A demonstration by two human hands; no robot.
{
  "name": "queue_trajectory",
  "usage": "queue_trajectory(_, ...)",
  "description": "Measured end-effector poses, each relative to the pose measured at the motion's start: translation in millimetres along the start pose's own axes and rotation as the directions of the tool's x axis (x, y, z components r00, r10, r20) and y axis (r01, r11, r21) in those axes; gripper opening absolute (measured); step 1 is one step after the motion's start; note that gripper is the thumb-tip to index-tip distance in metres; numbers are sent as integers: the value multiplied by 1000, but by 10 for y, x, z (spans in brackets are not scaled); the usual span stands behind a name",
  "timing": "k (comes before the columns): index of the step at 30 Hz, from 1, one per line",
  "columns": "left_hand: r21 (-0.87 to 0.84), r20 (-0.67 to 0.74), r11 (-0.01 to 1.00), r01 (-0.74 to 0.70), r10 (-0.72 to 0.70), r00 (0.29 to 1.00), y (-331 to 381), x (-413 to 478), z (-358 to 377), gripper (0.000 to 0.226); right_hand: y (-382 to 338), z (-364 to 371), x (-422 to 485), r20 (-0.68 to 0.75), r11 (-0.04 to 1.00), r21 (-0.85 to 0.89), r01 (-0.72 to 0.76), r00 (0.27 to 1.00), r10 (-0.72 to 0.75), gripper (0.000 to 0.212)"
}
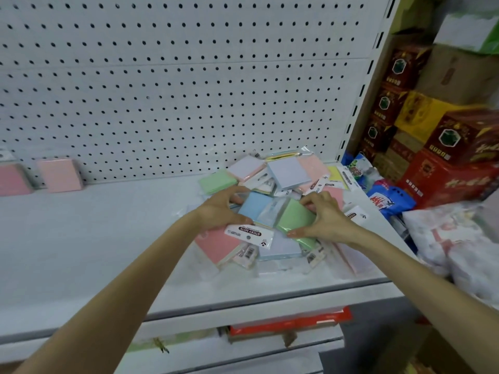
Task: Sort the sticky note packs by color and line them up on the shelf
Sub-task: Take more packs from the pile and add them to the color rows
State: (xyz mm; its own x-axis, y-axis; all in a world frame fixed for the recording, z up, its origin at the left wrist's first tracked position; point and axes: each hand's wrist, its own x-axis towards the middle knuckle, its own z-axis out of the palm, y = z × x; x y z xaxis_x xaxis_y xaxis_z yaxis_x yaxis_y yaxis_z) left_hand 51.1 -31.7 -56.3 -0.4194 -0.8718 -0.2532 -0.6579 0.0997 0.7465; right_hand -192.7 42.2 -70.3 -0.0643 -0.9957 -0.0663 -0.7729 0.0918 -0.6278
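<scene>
A loose pile of sticky note packs covers the right part of the white shelf (pixel 89 238). My left hand (pixel 218 209) grips the left edge of a blue pack (pixel 253 207) in the pile's middle. My right hand (pixel 328 217) pinches a green pack (pixel 295 221) beside it. Around them lie a pink pack (pixel 216 245), another green pack (pixel 217 182), a lilac pack (pixel 289 172) and a pale blue pack (pixel 280 248). Two pink packs (pixel 60 174) (pixel 12 180) stand upright against the pegboard at the far left.
The white pegboard (pixel 175 85) backs the shelf. Red and yellow cartons (pixel 442 147) and blue bags (pixel 388 199) are stacked to the right, past the shelf's upright. White plastic-wrapped goods (pixel 453 244) sit at the right. A lower shelf holds a red item (pixel 291 322).
</scene>
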Motion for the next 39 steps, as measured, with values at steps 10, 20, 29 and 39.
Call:
queue_trajectory(10, -50, -37, 998, -25, 23, 999, 52, 111, 59, 45, 26, 6, -130, -77, 943, 326, -62, 993, 91, 67)
queue_trajectory(20, 347, -203, 937, 46, 27, 979, -47, 241, 205, 62, 167, -227, -283, -60, 607, 791, -73, 979, 195, 22)
queue_trajectory(29, 285, -258, 953, 105, -29, 966, 18, 53, 225, 40, 196, -186, -371, -99, 541, 839, -56, 963, 252, 14)
queue_trajectory(39, -65, -302, 992, 106, -120, 946, 38, -88, -5, 50, 89, -79, -400, -76, 474, 879, -54, 965, 251, 17)
